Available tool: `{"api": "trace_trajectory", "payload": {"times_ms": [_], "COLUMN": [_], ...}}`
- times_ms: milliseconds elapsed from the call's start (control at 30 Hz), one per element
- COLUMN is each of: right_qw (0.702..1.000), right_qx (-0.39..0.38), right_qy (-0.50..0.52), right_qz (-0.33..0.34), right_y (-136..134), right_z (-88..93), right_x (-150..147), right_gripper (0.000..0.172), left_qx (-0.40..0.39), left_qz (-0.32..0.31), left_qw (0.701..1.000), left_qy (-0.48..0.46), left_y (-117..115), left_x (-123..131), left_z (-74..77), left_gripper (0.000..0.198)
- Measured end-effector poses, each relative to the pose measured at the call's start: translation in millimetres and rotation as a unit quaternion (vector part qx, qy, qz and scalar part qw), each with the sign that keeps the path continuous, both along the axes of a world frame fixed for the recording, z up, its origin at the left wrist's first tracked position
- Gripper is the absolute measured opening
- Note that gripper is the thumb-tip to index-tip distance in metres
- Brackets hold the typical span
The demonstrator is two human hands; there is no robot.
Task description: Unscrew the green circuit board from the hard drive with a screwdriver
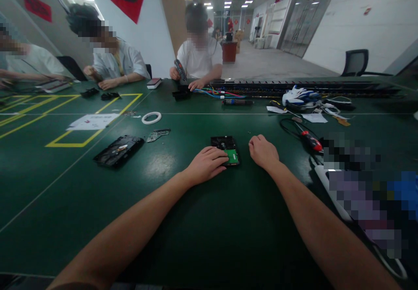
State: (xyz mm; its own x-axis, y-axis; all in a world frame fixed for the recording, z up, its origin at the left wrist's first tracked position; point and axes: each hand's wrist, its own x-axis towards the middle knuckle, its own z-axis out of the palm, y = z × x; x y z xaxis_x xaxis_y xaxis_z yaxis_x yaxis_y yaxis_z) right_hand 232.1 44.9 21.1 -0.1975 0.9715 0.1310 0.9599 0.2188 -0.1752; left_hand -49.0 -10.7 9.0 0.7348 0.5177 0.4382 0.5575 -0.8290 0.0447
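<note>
A hard drive (222, 143) with a green circuit board (233, 156) lies on the dark green table in front of me. My left hand (206, 164) grips its near left side, the fingers reaching across the top and partly covering the board. Just to the right of the drive, and apart from it, my right hand (263, 151) rests at the table with its fingers curled together. Whatever those fingers may hold is too small or hidden to make out.
Left of the drive lie a black casing (119, 150), a loose circuit board (158, 135) and a white tape roll (151, 118). A red-black screwdriver (311, 141) and gloves (298, 96) are at right. Across the table, a person holds a power screwdriver (180, 69) near coloured cables.
</note>
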Motion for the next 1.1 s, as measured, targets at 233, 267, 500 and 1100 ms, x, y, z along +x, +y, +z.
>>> {"api": "trace_trajectory", "payload": {"times_ms": [233,267,500,1100], "right_qw": [0.999,0.998,0.982,0.976], "right_qx": [-0.009,-0.011,-0.047,-0.063], "right_qy": [0.034,0.039,0.059,0.011], "right_qz": [0.035,0.052,0.174,0.206], "right_y": [10.0,10.2,0.8,-2.7], "right_z": [15.1,19.5,43.0,43.3], "right_x": [-5.1,-8.6,-42.6,-65.6], "right_gripper": [0.018,0.017,0.010,0.009], "left_qx": [0.000,-0.001,-0.009,-0.015], "left_qz": [0.001,0.000,0.000,0.001], "left_qw": [1.000,1.000,1.000,1.000], "left_qy": [-0.003,-0.003,0.005,0.009], "left_y": [0.8,0.6,0.4,1.5], "left_x": [0.3,0.4,-0.4,0.4], "left_z": [-0.9,-0.6,0.2,-0.1], "left_gripper": [0.032,0.032,0.033,0.032]}}
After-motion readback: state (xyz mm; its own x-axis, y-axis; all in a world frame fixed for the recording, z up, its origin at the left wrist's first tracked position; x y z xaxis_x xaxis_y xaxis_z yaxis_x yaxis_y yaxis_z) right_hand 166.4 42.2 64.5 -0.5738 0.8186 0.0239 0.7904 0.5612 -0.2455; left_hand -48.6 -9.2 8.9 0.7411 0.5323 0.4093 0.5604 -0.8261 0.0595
